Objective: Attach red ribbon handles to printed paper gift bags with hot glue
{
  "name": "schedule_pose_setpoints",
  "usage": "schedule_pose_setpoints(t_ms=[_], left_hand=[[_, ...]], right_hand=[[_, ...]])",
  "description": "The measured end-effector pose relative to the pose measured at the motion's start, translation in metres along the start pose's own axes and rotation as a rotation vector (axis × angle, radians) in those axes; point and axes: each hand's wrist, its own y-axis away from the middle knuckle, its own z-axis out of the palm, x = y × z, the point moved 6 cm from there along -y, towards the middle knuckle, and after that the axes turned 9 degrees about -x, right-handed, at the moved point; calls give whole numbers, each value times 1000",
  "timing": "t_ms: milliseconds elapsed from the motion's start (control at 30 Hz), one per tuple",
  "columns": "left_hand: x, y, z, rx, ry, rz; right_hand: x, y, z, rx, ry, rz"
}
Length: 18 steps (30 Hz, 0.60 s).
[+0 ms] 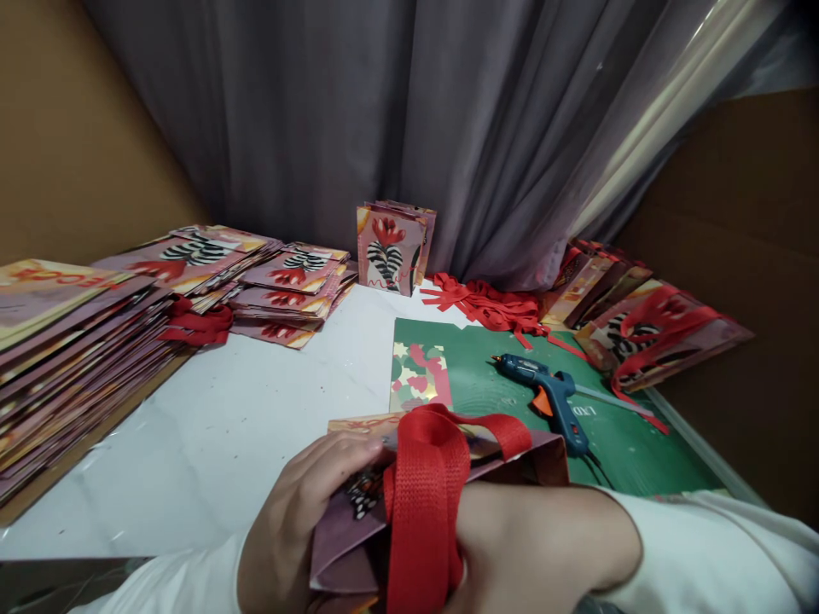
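A purple printed paper bag (pixel 349 533) lies tilted close in front of me, its side panels folded out. Its near left edge is gripped by my left hand (pixel 298 507), fingers over the upper face and thumb hidden. A wide red fabric ribbon (pixel 426 503) loops over the bag and hangs down toward me. Behind that ribbon, my right hand (pixel 477 580) reaches in from the right. Its fingers are hidden by the ribbon and the lower picture edge, so their hold does not show. The blue hot glue gun (pixel 543 392) lies beyond my right forearm, nozzle pointing left.
Stacks of flat printed bags (pixel 83 358) fill the left side, with a bundle of red ribbon (pixel 198 324) beside them. One bag group (pixel 390 247) stands at the curtain. Cut red ribbons (pixel 492 303) lie near the green board (pixel 473 341); ribboned bags (pixel 659 328) lean at right.
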Motion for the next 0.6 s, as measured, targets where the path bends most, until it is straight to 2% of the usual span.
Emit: schedule_pose_setpoints(t_ms=[200, 333, 600], left_hand=[[13, -8, 2, -65, -76, 125], [16, -13, 2, -77, -69, 117], [19, -20, -1, 9, -191, 54]], right_hand=[[-1, -3, -1, 1, 42, -17], [5, -6, 1, 17, 79, -19], [8, -8, -2, 87, 162, 1]])
